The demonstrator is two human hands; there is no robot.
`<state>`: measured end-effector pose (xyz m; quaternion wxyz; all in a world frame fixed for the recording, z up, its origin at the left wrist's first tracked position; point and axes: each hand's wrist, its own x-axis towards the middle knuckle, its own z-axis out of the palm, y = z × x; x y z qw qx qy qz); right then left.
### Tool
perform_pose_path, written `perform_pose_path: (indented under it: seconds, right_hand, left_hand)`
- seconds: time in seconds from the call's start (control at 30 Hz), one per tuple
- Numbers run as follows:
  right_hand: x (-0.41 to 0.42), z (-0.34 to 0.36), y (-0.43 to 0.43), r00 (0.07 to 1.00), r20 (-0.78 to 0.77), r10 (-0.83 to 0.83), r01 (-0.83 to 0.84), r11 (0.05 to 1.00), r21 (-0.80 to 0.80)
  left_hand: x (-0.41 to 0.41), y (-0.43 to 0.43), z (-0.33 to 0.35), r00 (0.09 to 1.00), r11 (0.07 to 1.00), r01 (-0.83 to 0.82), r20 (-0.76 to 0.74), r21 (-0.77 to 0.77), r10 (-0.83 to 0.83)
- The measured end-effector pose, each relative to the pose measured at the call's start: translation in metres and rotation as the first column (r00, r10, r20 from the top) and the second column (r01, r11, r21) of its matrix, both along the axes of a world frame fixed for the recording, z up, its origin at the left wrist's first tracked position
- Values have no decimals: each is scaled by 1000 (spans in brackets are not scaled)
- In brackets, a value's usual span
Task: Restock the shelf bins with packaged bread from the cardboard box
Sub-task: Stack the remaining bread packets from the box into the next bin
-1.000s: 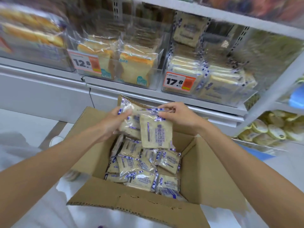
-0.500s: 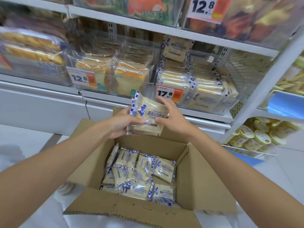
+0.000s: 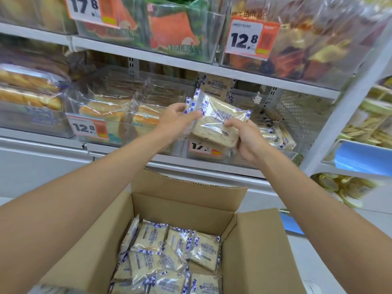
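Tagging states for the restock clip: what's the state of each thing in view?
Box: open, flaps up.
Boxed packs: loose, jumbled, below the rim.
Held packs: stacked, lifted in front of the bin.
Bin: holds like packs, partly hidden by hands.
Left hand: grips the stack's left end.
Right hand: grips the stack's right edge.

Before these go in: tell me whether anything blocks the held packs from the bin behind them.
Nothing visible does. Left hand and right hand hold the bread packs before the clear bin, above its price tag.
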<state>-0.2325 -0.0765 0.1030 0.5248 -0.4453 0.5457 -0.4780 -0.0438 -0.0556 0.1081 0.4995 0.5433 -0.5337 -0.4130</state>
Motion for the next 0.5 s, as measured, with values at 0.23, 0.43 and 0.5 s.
perform_pose_path:
  seconds: [0.23,0.43,0.5]
  right_hand:
    - [-8,18,-108,996,-33,-84,82,995,-58]
    - [-8,14,-178,995,-62,-75,66,989,-134]
    - [-4,7,-192,989,-99,-110,91,979,-184]
  left_hand:
    - [-9,-127,1,991,999,-14,135,-48,21]
    - [-20,-204,5,954,995,41,301,-89,-12]
    - [-17,-216,4,948,992,28,318,-121,12]
